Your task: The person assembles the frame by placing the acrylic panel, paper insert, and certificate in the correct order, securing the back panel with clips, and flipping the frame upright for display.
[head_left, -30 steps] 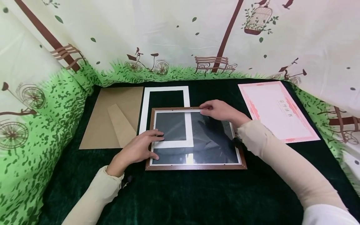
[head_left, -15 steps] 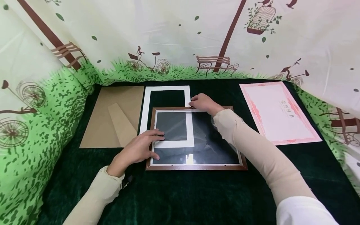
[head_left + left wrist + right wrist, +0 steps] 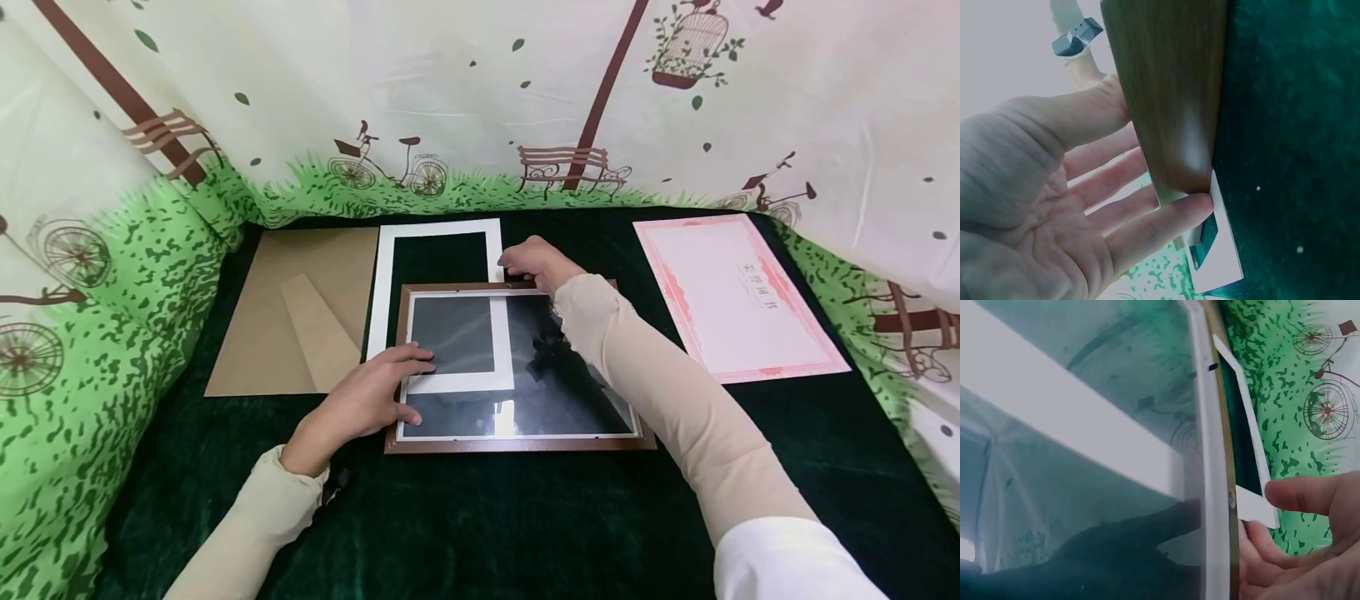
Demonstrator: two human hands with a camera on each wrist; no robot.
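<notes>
A brown picture frame [image 3: 517,450] with a clear pane lies in front of me. Over its left edge rests my left hand [image 3: 363,387], fingers straight and spread; in the left wrist view its fingers [image 3: 1147,231] lie along the wooden side. A white rectangular mat [image 3: 442,227] lies partly beneath the frame, and its near part shows through the pane. Just beyond the frame's far edge, my right hand [image 3: 543,260] pinches the mat's right strip. In the right wrist view, the thumb [image 3: 1300,494] is on the mat's edge with fingers below it.
A tan backing board [image 3: 247,333] with a folded easel leg lies at the left. To the right is a pink-bordered paper sheet [image 3: 727,292] with printed characters. Dark green velvet [image 3: 480,525] covers the table, and a printed curtain [image 3: 450,83] surrounds it.
My right hand has moved from the frame's far edge leftward and away, onto the mat's right strip. My left hand and the frame have stayed in place.
</notes>
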